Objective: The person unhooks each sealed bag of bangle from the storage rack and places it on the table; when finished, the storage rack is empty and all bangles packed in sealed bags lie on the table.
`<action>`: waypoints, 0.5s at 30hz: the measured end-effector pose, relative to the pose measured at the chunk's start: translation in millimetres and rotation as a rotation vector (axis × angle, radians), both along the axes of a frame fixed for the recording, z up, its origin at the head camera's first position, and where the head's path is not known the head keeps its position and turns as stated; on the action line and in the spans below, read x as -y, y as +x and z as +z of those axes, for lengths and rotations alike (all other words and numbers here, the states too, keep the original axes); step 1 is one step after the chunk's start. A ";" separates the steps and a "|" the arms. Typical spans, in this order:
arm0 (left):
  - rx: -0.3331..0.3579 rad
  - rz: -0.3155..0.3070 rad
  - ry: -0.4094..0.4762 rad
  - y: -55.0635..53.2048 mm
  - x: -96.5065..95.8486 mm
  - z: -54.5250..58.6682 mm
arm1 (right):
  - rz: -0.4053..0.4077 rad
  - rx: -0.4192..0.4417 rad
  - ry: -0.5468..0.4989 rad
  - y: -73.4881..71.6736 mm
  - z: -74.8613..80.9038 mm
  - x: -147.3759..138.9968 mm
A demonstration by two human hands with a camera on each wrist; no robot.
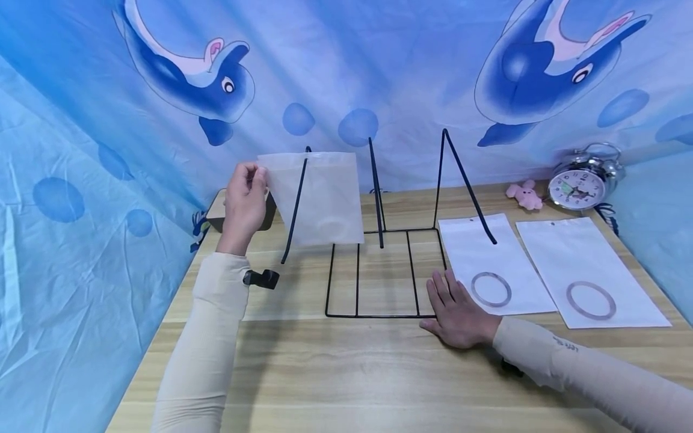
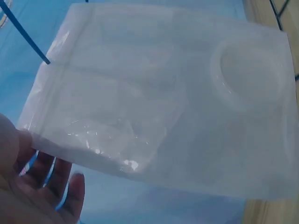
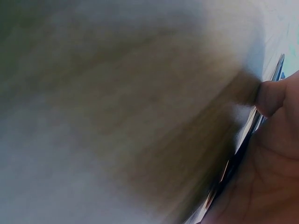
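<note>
My left hand pinches the upper left corner of a translucent white plastic bag between thumb and fingers. The bag's top edge is at the left prong of a black wire rack, and the prong's lower length shows in front of the bag. In the left wrist view, a round ring shape shows near the bag's far end. My right hand lies palm down, fingers straight, on the front right corner of the rack's base. The right wrist view is mostly blurred.
Two white bags, left and right, each with a ring outline, lie to the right of the rack. Behind them are a pink toy and an alarm clock. A dark box stands behind my left hand.
</note>
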State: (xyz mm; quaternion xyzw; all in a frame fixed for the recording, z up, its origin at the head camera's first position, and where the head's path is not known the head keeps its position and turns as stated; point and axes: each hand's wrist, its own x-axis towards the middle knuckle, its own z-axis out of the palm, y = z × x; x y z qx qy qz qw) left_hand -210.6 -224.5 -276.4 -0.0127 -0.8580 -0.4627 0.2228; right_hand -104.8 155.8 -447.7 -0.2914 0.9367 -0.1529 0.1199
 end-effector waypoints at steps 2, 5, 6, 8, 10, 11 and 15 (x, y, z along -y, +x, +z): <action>-0.016 -0.054 0.035 -0.4 -0.6 -0.2 | -0.002 -0.011 0.003 -0.1 0.1 0.5; -0.018 -0.121 0.078 0.1 -1.7 -0.6 | -0.004 -0.009 0.001 0.1 0.3 0.9; -0.016 -0.134 0.088 0.3 -1.9 -0.8 | -0.004 -0.005 -0.006 0.3 0.0 0.6; -0.012 -0.146 0.099 1.2 -1.9 -0.7 | -0.003 0.002 -0.023 0.0 -0.8 0.4; -0.012 -0.156 0.112 2.1 -0.7 -1.1 | 0.001 0.006 -0.043 -0.8 -4.1 -0.6; -0.012 -0.159 0.114 2.9 0.0 -1.3 | 0.002 0.006 -0.040 -1.7 -6.8 -1.2; -0.005 -0.163 0.111 8.2 3.3 -2.4 | 0.005 -0.016 -0.036 -5.1 -18.8 -4.2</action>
